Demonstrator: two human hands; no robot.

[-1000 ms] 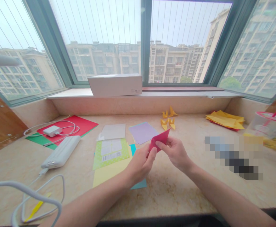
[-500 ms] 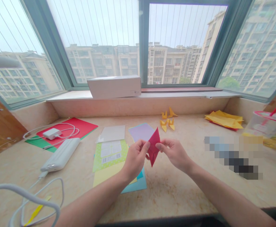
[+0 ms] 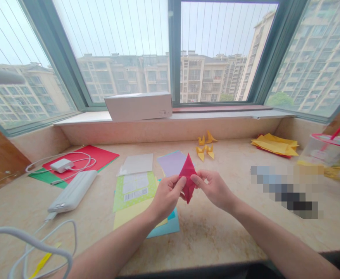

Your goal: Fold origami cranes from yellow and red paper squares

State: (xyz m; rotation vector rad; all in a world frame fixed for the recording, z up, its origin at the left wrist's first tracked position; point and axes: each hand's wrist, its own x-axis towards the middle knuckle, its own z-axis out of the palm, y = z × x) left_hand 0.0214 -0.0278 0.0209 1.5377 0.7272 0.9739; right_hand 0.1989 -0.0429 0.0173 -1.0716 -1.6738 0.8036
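Red folded paper (image 3: 188, 169), diamond-shaped, creased, pointed ends.

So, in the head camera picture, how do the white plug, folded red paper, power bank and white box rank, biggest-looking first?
1. White box
2. Power bank
3. Folded red paper, partly covered
4. White plug

The marbled beige worktop (image 3: 222, 242) is covered at its left by overlapping red and green sheets (image 3: 104, 155) and a white power bank (image 3: 72, 192). Across its middle, pale yellow, blue and lilac sheets (image 3: 172, 162) are spread, and four folded yellow figures (image 3: 200, 153) are clustered near the back. At the right, a yellow-and-red paper pile (image 3: 274, 146) and a clear cup (image 3: 318, 151) are placed.
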